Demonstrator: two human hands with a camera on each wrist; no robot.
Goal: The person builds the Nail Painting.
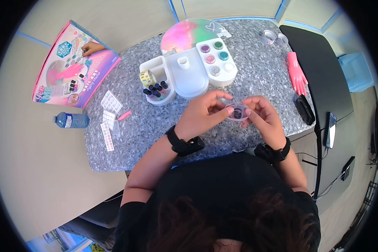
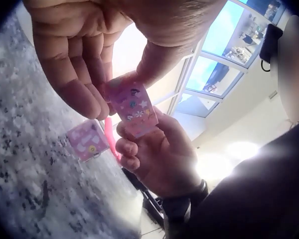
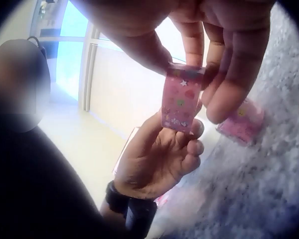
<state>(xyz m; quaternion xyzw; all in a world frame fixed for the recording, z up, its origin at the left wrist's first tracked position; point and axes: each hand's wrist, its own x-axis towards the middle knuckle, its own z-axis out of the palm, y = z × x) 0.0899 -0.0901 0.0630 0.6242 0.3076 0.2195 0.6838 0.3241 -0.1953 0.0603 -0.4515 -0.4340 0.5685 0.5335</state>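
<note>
Both hands meet over the front of the table around a clear, pinkish sticker roll (image 1: 238,119). My left hand (image 1: 203,112) pinches its left side between thumb and fingers, and my right hand (image 1: 264,119) pinches the right side. In the left wrist view the band of the sticker roll (image 2: 134,112) shows small stars, flowers and other printed shapes. The right wrist view shows the same pink band (image 3: 181,99) between the two hands. A second pink sticker roll (image 2: 88,141) lies on the table below the hands.
Ahead stands a white nail-art station (image 1: 191,80) with nail polish bottles (image 1: 157,90) and glitter pots (image 1: 210,59). On the left are a box (image 1: 73,69), a water bottle (image 1: 71,120) and sticker sheets (image 1: 108,136). A pink model hand (image 1: 297,73) and black case (image 1: 304,110) lie right.
</note>
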